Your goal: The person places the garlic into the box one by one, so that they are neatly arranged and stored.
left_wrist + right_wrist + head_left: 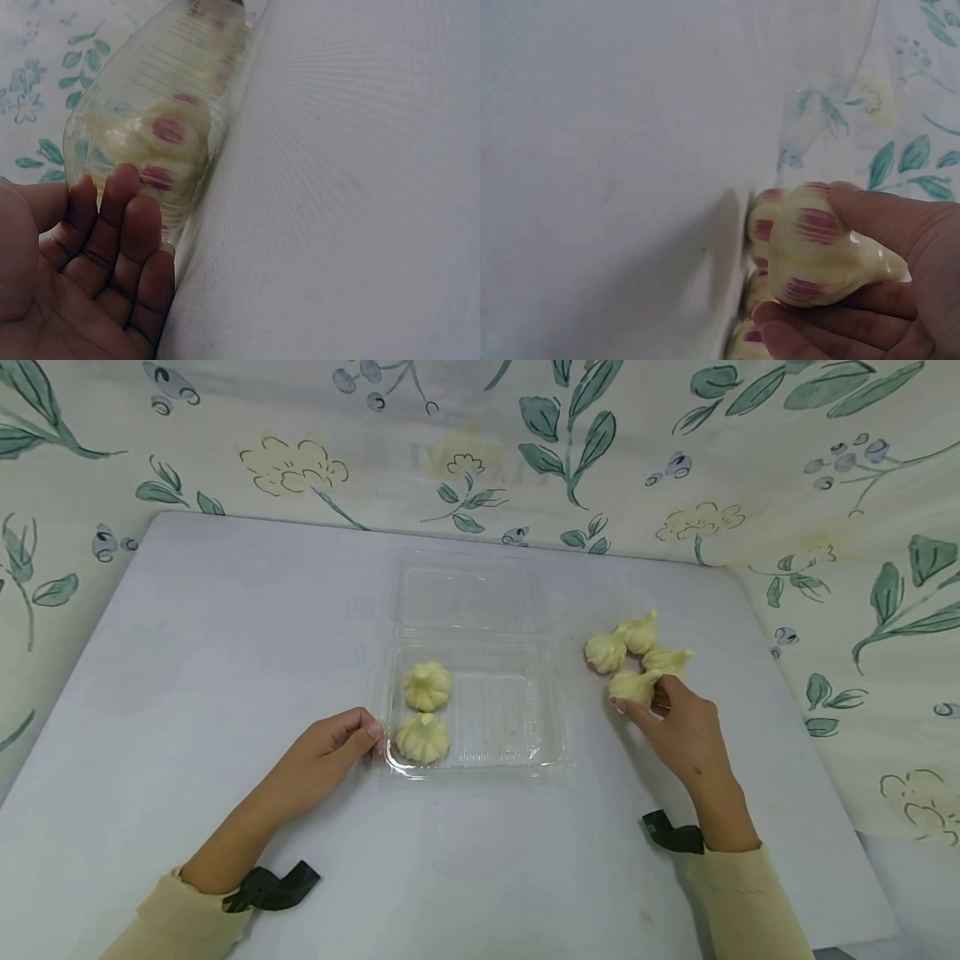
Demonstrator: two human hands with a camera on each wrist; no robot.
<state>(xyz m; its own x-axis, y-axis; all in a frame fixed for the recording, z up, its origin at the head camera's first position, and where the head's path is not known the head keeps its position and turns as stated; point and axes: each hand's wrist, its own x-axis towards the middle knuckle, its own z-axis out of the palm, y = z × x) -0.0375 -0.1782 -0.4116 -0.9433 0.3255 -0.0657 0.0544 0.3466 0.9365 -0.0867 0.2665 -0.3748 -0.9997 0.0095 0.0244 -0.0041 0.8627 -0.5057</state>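
A clear plastic clamshell box (480,760) lies open in the middle of the table, its lid (468,597) flat behind it. Two pale garlic bulbs (427,687) (422,737) sit in its left part. My left hand (341,743) rests on the table, fingertips (124,202) touching the box's left front corner (142,150). At the right lies a cluster of garlic bulbs (626,643). My right hand (671,718) grips the nearest bulb (633,687) (817,251) between thumb and fingers.
The white table (225,652) is backed and flanked by a floral cloth (525,443). Its right edge runs close past the garlic cluster. A black strap (273,887) sits on each wrist.
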